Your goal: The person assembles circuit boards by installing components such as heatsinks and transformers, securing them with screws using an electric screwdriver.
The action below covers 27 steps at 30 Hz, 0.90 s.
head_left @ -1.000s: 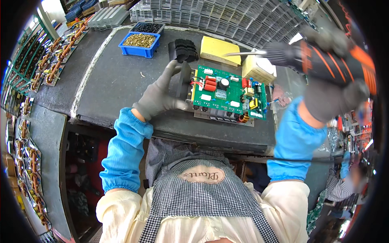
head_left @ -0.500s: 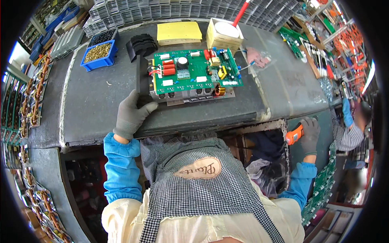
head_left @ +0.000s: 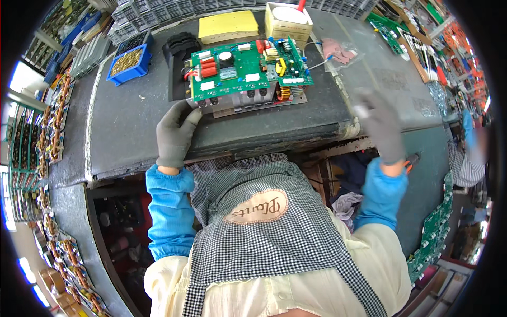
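Half curled, with the thumb a little apart, had the left hand point(head_left: 176, 132) at the near left corner of a green circuit board point(head_left: 243, 64) on its metal block point(head_left: 237, 99), fingertips at the foot of a black plate point(head_left: 176, 89); could not tell of any firm grip. Had the right hand point(head_left: 384, 125) raised by the near edge of the bench point(head_left: 129, 121), blurred, fingers partly bent; saw a pale spot point(head_left: 362, 110) at the tips, but could not tell of anything held. Found the board just beyond the left fingertips, parts facing up, well to the left of the right fingers. Saw an orange and black tool point(head_left: 412, 161) nearer than the right fingers and to their right. Far beyond the left fingers, saw a blue bin point(head_left: 138, 73) of brass-coloured parts point(head_left: 127, 62) to their left, and a yellow block point(head_left: 229, 24) and cream box point(head_left: 287, 33) to their right; beyond the right fingers, a pink cloth point(head_left: 335, 51).
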{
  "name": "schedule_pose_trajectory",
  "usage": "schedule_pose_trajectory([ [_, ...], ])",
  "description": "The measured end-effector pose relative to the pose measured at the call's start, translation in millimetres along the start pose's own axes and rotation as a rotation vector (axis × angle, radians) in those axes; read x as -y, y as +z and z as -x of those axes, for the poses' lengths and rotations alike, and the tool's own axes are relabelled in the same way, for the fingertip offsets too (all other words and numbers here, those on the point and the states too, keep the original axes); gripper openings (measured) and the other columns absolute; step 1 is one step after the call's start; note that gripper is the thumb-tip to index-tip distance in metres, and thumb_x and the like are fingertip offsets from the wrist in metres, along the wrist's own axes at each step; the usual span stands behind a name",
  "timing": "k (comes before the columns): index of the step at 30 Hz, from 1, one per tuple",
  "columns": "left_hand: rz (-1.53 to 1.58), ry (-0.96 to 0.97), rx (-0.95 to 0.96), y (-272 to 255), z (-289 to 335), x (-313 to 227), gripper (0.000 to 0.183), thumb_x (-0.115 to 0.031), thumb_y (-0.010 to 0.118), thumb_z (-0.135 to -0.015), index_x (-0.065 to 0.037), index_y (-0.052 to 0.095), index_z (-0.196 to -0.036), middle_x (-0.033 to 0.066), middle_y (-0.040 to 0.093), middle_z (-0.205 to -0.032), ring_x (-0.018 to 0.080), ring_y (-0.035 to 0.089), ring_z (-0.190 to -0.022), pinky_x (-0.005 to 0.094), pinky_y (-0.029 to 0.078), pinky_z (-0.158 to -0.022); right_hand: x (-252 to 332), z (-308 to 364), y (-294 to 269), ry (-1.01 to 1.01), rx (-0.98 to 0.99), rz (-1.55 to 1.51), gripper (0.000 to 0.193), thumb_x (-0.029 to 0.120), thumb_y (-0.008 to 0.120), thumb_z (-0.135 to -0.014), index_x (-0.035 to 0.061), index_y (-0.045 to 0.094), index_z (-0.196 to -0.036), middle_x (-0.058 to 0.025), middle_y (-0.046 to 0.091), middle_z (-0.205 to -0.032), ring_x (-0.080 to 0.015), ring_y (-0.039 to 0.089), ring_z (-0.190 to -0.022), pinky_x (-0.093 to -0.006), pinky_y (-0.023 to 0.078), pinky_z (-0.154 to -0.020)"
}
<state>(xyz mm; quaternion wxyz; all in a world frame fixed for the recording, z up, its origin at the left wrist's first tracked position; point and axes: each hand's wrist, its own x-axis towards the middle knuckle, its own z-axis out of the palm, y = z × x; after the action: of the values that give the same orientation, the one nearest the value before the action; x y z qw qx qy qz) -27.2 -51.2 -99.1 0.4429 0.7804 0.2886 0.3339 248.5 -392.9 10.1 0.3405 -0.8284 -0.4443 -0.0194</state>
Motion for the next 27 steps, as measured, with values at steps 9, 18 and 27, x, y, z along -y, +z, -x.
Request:
schedule_pose_trajectory([
  [9, -0.055, 0.034, -0.145, 12, 5, -4, 0.031, -0.019, 0.078, -0.09, -0.001, 0.073, -0.115, 0.0128, 0.075, -0.1, 0.0201, 0.072, -0.092, 0.0316, 0.055, -0.083, -15, -29, 135, 0.01, -0.216, -0.217, 0.025, 0.02, 0.063, -0.101, 0.0012, 0.069, -0.116, -0.0148, 0.071, -0.105, -0.0284, 0.067, -0.096, -0.0357, 0.051, -0.088],
  [18, -0.175, -0.067, -0.174, 15, 6, -14, 0.03, -0.026, 0.078, -0.09, -0.005, 0.076, -0.111, 0.0117, 0.075, -0.099, 0.0217, 0.073, -0.088, 0.0321, 0.055, -0.08, -30, -28, 146, 0.138, -0.135, -0.34, 0.03, 0.016, 0.062, -0.099, -0.0017, 0.065, -0.123, -0.0094, 0.07, -0.11, -0.0182, 0.061, -0.102, -0.0324, 0.047, -0.093],
  [27, -0.188, -0.04, -0.226, 17, 7, -12, 0.03, -0.029, 0.078, -0.091, -0.005, 0.078, -0.107, 0.0119, 0.076, -0.096, 0.0225, 0.074, -0.085, 0.0322, 0.056, -0.077, -14, -24, 146, 0.073, -0.138, -0.235, 0.031, 0.013, 0.063, -0.099, -0.0024, 0.064, -0.125, -0.0105, 0.068, -0.113, -0.0188, 0.06, -0.106, -0.0325, 0.046, -0.097],
])
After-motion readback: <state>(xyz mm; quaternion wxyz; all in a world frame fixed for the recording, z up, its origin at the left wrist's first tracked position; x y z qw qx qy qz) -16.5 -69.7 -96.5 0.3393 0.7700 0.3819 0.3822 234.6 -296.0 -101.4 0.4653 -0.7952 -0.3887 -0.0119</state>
